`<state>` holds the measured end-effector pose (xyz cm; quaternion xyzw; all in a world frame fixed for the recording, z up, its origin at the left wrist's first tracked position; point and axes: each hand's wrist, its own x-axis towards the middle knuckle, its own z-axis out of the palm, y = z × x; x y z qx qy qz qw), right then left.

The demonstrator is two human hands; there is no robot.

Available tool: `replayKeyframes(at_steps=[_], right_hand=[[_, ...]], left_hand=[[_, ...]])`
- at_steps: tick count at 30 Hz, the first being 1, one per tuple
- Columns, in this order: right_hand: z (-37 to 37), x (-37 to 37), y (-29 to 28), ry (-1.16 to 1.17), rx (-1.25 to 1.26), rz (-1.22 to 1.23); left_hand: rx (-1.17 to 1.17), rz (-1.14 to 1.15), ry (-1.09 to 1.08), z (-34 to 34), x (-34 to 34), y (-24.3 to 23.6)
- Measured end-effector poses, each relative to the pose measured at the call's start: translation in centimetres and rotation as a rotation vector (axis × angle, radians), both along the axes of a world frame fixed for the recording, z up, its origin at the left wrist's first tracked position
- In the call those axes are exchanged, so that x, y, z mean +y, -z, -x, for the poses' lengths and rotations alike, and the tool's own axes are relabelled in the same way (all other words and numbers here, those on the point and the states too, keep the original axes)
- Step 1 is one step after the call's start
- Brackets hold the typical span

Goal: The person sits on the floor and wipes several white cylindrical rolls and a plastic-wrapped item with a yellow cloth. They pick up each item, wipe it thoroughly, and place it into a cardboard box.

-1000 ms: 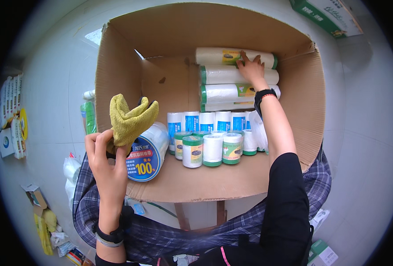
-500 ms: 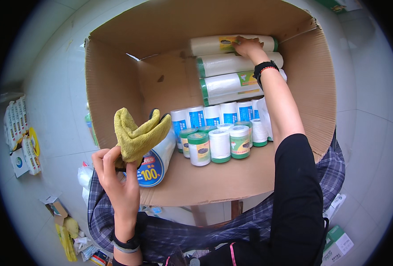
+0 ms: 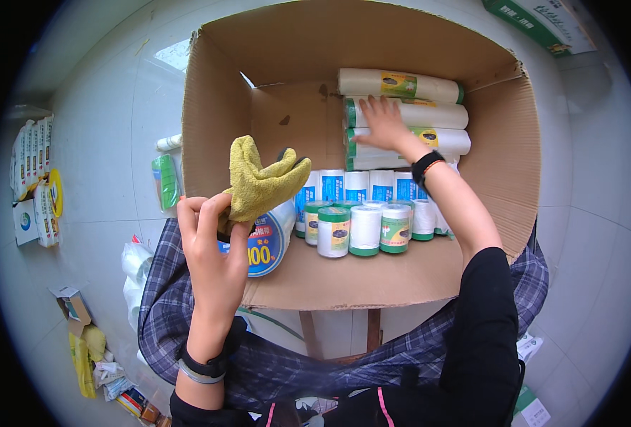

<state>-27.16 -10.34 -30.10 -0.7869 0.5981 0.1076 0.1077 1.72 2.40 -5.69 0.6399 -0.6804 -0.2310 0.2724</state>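
My left hand (image 3: 214, 238) pinches a folded yellow-green cloth (image 3: 258, 183) between thumb and fingers, holding it up at the box's near left. My right hand (image 3: 388, 129) reaches into the box with its fingers spread. It lies over the middle and near ones of three long plastic-wrapped white rolls; whether it touches them I cannot tell. The far roll (image 3: 433, 87) has a yellow-green label. Nearer to me stand several small upright white rolls (image 3: 364, 231) with green ends, and behind them a row of blue-labelled rolls (image 3: 356, 186). A large roll with a round blue label (image 3: 269, 245) sits partly behind my left hand.
An open cardboard box (image 3: 212, 149) surrounds the rolls, above my lap in plaid fabric (image 3: 162, 306). White packages (image 3: 34, 156) stand on the floor at the left. Bags and small boxes (image 3: 91, 349) lie lower left. A green-and-white carton (image 3: 539, 25) is at the far right.
My right hand has drawn back from the far long roll to over the nearer ones, its fingers spreading. The left hand still holds the cloth. The whole view has shifted slightly.
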Motion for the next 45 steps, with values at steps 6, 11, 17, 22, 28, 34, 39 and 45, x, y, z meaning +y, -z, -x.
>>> replayKeyframes(at_steps=[6,11,17,22,28,34,39,45], right_hand=[[-1.7,3.5,-1.6,-0.519,0.162,0.123],[-2.4,2.4,-1.1,-0.388,0.181,0.121],[-2.9,0.5,-1.3,-0.161,0.201,0.063],[-3.5,2.4,-1.4,-0.126,0.068,0.004],[-3.1,5.0,-8.5,-0.063,-0.495,-0.053],[-5.4,12.9,-21.7,0.03,-0.984,-0.217],[-6.9,17.2,-24.8,0.393,-1.635,-0.421],[-7.0,19.9,-22.2,0.603,-1.894,-0.452]], left_hand=[[0.046,-0.013,0.011,0.8,0.4,-0.8],[-0.018,0.03,0.031,0.2,0.5,-0.7],[0.025,0.054,0.035,0.5,0.5,-0.4],[0.01,0.048,0.047,0.4,0.6,-0.6],[0.194,0.131,-0.016,0.2,-0.3,-1.5],[0.579,0.038,0.071,0.1,-0.7,0.5],[0.745,-0.156,0.399,2.5,0.6,-0.4],[0.597,-0.157,0.54,3.7,1.9,-0.4]])
